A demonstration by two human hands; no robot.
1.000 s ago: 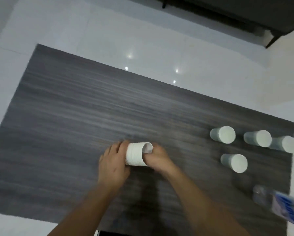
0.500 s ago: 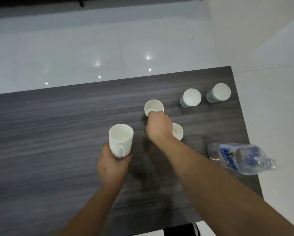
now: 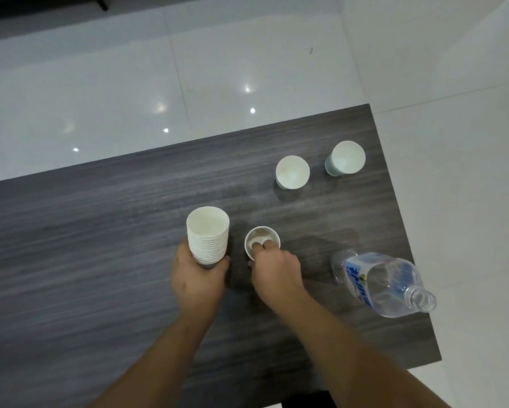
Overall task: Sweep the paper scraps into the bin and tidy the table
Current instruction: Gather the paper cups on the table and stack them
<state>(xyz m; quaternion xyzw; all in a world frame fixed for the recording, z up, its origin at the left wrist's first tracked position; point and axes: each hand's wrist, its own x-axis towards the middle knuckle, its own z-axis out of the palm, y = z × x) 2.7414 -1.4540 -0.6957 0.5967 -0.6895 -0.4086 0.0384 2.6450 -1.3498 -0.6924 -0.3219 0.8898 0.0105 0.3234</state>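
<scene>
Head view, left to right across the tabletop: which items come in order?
Stack of cups held by the left hand → single cup pinched by the right hand → middle cup → far-right cup → uncapped plastic bottle.

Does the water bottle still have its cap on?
No, the clear water bottle stands near the right edge of the table with its neck open and no cap on it.

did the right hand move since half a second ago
Yes. The right hand left the far cups and now pinches a cup beside the stack.
</scene>
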